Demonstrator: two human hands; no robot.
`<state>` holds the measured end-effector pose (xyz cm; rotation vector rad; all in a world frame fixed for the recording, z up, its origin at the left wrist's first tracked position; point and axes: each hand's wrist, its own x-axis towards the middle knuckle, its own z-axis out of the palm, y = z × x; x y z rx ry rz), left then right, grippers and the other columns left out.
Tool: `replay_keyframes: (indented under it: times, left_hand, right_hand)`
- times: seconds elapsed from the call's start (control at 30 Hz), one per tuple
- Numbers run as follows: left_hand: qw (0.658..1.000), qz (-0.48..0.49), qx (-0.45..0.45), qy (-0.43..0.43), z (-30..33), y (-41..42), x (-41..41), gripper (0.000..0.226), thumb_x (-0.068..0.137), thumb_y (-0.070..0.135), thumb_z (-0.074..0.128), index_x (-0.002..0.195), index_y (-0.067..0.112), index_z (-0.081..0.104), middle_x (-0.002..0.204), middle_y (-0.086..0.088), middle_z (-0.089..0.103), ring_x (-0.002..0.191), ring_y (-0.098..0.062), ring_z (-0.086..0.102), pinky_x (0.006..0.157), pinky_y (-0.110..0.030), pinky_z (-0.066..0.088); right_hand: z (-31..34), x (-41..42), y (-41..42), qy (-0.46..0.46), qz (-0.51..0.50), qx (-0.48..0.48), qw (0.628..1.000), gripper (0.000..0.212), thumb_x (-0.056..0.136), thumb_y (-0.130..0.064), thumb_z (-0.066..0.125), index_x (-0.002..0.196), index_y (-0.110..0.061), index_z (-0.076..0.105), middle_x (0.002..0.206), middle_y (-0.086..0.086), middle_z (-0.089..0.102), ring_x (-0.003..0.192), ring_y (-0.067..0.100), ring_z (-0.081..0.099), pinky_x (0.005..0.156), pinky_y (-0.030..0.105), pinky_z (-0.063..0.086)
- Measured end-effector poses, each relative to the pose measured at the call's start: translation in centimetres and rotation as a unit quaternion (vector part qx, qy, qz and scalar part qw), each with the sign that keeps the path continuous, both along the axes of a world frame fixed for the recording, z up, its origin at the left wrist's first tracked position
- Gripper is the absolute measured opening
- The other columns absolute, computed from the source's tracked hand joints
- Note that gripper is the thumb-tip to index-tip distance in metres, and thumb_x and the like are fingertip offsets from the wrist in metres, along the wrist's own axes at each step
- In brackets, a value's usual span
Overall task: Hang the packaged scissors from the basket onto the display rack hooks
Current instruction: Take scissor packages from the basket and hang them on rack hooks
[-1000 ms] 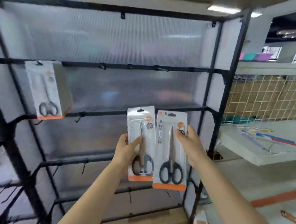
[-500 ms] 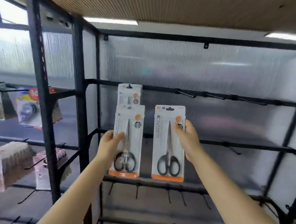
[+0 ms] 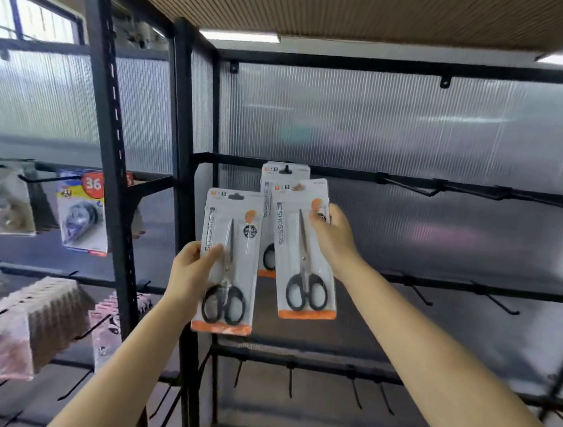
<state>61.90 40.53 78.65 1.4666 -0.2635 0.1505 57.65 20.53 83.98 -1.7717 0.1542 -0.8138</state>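
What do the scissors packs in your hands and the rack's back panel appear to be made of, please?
Scissors packs: glossy white card, orange bottom edge, probably under a clear plastic blister, judging by the glare. Back panel: translucent ribbed plastic, likely polycarbonate sheet; light glows through its fine vertical flutes.

White carded scissors pack already hanging on the hook (image 3: 287, 177): lower half hidden behind the two held packs. Clear-bagged goods at left (image 3: 5, 207): blurred, contents unidentifiable. Both forearms cut off at bottom edge.
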Motion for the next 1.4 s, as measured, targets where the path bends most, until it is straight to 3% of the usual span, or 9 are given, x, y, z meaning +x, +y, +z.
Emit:
replay_keyframes:
  times: [0.23, 0.53, 0.67, 0.77, 0.9, 1.03, 1.17, 1.27, 1.4]
  left_hand:
    - [1.000, 0.011, 0.015, -0.005, 0.2, 0.8, 2.3, 0.010, 0.092, 0.019, 0.058, 0.083, 0.014, 0.056, 0.082, -0.004, 0.060, 0.073, -0.018, 0.054, 0.062, -0.026, 0.043]
    - [1.000, 0.013, 0.013, -0.002, 0.8, 0.4, 5.4, 0.010, 0.093, 0.018, 0.058, 0.084, 0.015, 0.056, 0.082, -0.002, 0.061, 0.074, -0.015, 0.056, 0.062, -0.025, 0.042]
    - [1.000, -0.003, 0.019, 0.011, 0.3, -0.4, 6.5, 0.011, 0.092, 0.020, 0.059, 0.087, 0.010, 0.057, 0.086, -0.007, 0.063, 0.081, -0.022, 0.058, 0.073, -0.032, 0.047]
    - [1.000, -0.019, 0.007, 0.020, 0.1, -1.2, 6.8, 0.009, 0.093, 0.018, 0.059, 0.086, 0.012, 0.056, 0.084, -0.005, 0.062, 0.078, -0.020, 0.059, 0.070, -0.030, 0.048]
    - [0.999, -0.038, -0.008, 0.026, 0.0, -1.7, 7.3, 0.008, 0.092, 0.018, 0.060, 0.087, 0.013, 0.057, 0.085, -0.006, 0.065, 0.080, -0.023, 0.062, 0.077, -0.039, 0.051]
    - [0.999, -0.039, -0.005, 0.015, 0.2, -2.0, 7.5, 0.008, 0.092, 0.018, 0.059, 0.086, 0.012, 0.057, 0.083, -0.004, 0.064, 0.077, -0.020, 0.061, 0.071, -0.033, 0.049]
    - [0.999, -0.038, -0.010, -0.003, 0.7, -2.8, 7.3, 0.009, 0.092, 0.020, 0.059, 0.086, 0.014, 0.056, 0.081, -0.001, 0.062, 0.074, -0.016, 0.059, 0.065, -0.027, 0.046]
    - [0.998, -0.054, -0.007, -0.022, 1.2, -3.7, 6.7, 0.006, 0.093, 0.019, 0.058, 0.089, 0.015, 0.057, 0.084, 0.000, 0.064, 0.075, -0.014, 0.062, 0.062, -0.023, 0.047]
    - [0.995, -0.081, 0.002, -0.054, 1.7, -4.8, 5.8, 0.004, 0.092, 0.019, 0.058, 0.091, 0.016, 0.057, 0.089, -0.002, 0.065, 0.079, -0.015, 0.063, 0.063, -0.022, 0.049]
  right_hand:
    - [2.1, 3.6, 1.3, -0.039, -0.001, 0.005, 0.999, 0.024, 0.099, -0.026, 0.045, 0.113, -0.010, 0.055, 0.085, -0.008, 0.052, 0.082, 0.010, 0.050, 0.079, 0.029, 0.040]
    - [2.3, 7.0, 0.2, -0.017, -0.044, 0.013, 0.999, 0.027, 0.099, -0.030, 0.043, 0.108, -0.007, 0.056, 0.076, -0.004, 0.049, 0.071, 0.012, 0.047, 0.071, 0.031, 0.039]
    - [1.5, 7.6, 0.0, -0.009, -0.071, -0.035, 0.997, 0.027, 0.097, -0.028, 0.047, 0.088, -0.003, 0.055, 0.073, 0.000, 0.048, 0.069, 0.015, 0.046, 0.067, 0.031, 0.036]
    - [0.7, 7.7, -0.4, 0.016, -0.122, -0.101, 0.987, 0.038, 0.097, -0.035, 0.046, 0.065, -0.014, 0.040, 0.064, -0.001, 0.044, 0.060, 0.016, 0.043, 0.059, 0.031, 0.034]
    - [0.3, 7.3, -1.1, 0.099, -0.198, -0.275, 0.936, 0.055, 0.096, -0.056, 0.034, 0.068, -0.010, 0.046, 0.070, 0.008, 0.054, 0.067, 0.028, 0.055, 0.054, 0.030, 0.037]
    - [0.7, 6.8, -1.6, 0.142, -0.220, -0.300, 0.917, 0.059, 0.091, -0.064, 0.035, 0.066, -0.011, 0.042, 0.074, 0.009, 0.054, 0.071, 0.028, 0.056, 0.053, 0.030, 0.036]
    - [1.3, 6.1, -1.4, 0.036, -0.240, -0.306, 0.921, 0.044, 0.092, -0.051, 0.049, 0.096, -0.007, 0.046, 0.089, 0.004, 0.049, 0.075, 0.021, 0.050, 0.056, 0.030, 0.035]
    - [2.5, 5.3, -0.9, -0.087, -0.183, -0.280, 0.938, 0.030, 0.094, -0.036, 0.051, 0.096, -0.006, 0.051, 0.091, 0.002, 0.050, 0.076, 0.016, 0.048, 0.062, 0.031, 0.039]
    - [4.0, 5.0, -0.3, -0.085, -0.087, -0.213, 0.969, 0.029, 0.095, -0.032, 0.053, 0.103, -0.005, 0.060, 0.093, 0.000, 0.059, 0.083, 0.009, 0.052, 0.067, 0.015, 0.040]
